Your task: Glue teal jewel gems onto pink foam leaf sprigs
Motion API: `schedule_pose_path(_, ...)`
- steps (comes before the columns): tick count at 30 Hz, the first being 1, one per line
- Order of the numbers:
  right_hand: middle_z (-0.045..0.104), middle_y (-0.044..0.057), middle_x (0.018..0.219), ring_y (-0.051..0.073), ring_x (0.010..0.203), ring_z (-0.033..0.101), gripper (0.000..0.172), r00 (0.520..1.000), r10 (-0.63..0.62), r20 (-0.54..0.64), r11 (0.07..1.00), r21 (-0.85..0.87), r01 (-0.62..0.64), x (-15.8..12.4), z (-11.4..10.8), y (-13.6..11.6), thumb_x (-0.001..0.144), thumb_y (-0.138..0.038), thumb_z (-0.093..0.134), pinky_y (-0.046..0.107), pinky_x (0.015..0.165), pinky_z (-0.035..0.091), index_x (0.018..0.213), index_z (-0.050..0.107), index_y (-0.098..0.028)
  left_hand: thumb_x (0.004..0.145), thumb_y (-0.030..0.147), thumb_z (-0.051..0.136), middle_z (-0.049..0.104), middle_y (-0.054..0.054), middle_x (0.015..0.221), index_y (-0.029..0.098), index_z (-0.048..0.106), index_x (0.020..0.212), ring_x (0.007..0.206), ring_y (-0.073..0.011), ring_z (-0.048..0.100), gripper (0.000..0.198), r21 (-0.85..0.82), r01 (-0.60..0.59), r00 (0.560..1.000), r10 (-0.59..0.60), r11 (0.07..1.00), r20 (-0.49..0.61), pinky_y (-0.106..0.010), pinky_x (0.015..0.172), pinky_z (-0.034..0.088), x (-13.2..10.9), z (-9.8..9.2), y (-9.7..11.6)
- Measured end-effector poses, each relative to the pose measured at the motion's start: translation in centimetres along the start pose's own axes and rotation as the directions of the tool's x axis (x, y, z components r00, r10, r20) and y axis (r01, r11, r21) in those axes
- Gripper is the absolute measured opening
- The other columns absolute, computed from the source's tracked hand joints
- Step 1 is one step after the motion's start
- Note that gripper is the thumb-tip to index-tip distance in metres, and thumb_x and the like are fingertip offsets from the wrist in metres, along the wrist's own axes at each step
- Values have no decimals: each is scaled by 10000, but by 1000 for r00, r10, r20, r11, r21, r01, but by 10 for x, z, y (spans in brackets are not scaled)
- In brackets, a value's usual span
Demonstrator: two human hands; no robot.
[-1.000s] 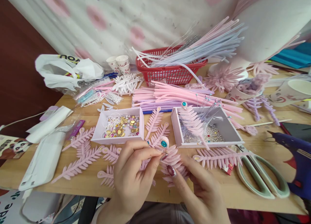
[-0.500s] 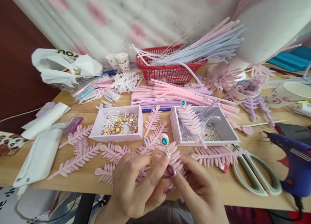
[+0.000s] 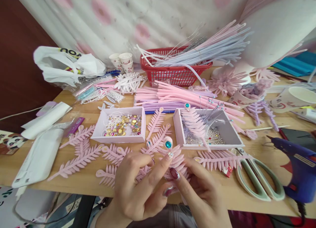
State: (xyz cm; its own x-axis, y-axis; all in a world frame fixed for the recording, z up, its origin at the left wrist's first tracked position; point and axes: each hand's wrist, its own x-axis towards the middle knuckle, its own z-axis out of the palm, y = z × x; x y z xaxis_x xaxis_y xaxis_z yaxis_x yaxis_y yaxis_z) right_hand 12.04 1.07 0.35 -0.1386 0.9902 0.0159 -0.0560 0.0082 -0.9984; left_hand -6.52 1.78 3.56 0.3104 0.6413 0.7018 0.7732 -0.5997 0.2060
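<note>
Between my two hands is a pink pipe-cleaner feather (image 3: 177,158), its round top bearing a teal gem (image 3: 168,144) ringed with tiny beads. My left hand (image 3: 138,185) is closed, index finger resting on the fronds and thumb tucked below. From the other side my right hand (image 3: 203,191) pinches the lower fronds, its thumb on top; the stem's lower end is hidden by the fingers. Several similar pink feathers (image 3: 79,162) lie around the hands. Another one with a teal gem (image 3: 194,122) leans across the right-hand white box (image 3: 233,130).
A white box (image 3: 97,127) of gold gems stands left of centre. Green-handled scissors (image 3: 259,178) and a blue glue gun (image 3: 296,165) lie at the right. Behind are pink pipe cleaners (image 3: 170,91), a red basket (image 3: 170,74) and paper cups (image 3: 126,58).
My left thumb has shifted slightly left under the feather, and the index finger has moved a little. The right hand stays almost still. The whole view has shifted slightly.
</note>
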Motion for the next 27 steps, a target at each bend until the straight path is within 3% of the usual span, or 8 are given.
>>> schedule_pose_path(3, 815, 52, 998, 224, 844, 778, 222, 1000, 27, 4, 1000, 16, -27, 0, 4, 1, 976, -358, 734, 316, 777, 647, 1184, 796, -311, 1120, 268, 370, 493, -54, 1032, 111, 650, 1227, 855, -155, 519, 338, 13, 17, 1000, -16, 1000, -12, -288, 761, 476, -1, 2, 0)
schedule_pose_path(8, 809, 44, 994, 219, 879, 768, 247, 988, 119, -97, 990, 84, -111, -1, 14, -4, 941, -456, 767, 316, 835, 621, 1130, 803, -302, 1109, 252, 377, 512, -65, 1027, 107, 649, 1219, 858, -158, 540, 326, 7, 9, 999, -9, 1000, -37, -283, 759, 495, -3, 4, -1)
schedule_pose_path(13, 780, 25, 839, 179, 728, 717, 290, 980, 153, -130, 987, 75, -145, 3, 7, -24, 896, -522, 795, 260, 709, 579, 1013, 790, -256, 993, 110, 498, 625, -102, 1083, 96, 613, 1309, 937, -191, 623, 337, 1, 59, 991, -58, 998, -119, -304, 829, 526, -11, 0, -8)
schedule_pose_path(16, 718, -3, 726, 147, 635, 636, 255, 981, 60, -183, 997, -46, -69, 14, -13, -40, 912, -500, 775, 235, 636, 522, 923, 769, -245, 903, 64, 595, 670, -86, 1066, 131, 635, 1293, 922, -188, 645, 398, 15, 71, 989, -68, 997, -133, -293, 844, 527, -20, 2, -13)
schedule_pose_path(20, 638, 3, 726, 157, 659, 565, 300, 946, -112, -305, 948, -319, 9, 42, -53, -57, 880, -501, 746, 255, 599, 433, 793, 705, -217, 864, 36, 671, 714, -49, 993, 203, 725, 1127, 865, -187, 660, 316, -55, 238, 919, -243, 970, -311, -322, 822, 515, -33, 13, -17)
schedule_pose_path(23, 569, 3, 703, 174, 687, 501, 343, 910, -182, -372, 839, -541, -53, 69, -77, -64, 833, -530, 708, 296, 643, 389, 721, 672, -208, 857, 58, 707, 727, -36, 931, 231, 763, 1053, 787, -193, 653, 267, -59, 230, 899, -236, 971, -370, -347, 748, 512, -39, 22, -22)
schedule_pose_path(27, 589, 21, 684, 206, 731, 529, 351, 916, -187, -354, 786, -614, -77, 98, -81, -68, 799, -524, 666, 321, 679, 379, 645, 667, -209, 834, 43, 722, 719, -33, 880, 241, 782, 1008, 742, -189, 644, 270, -46, 163, 919, -168, 986, -358, -355, 722, 514, -41, 26, -32)
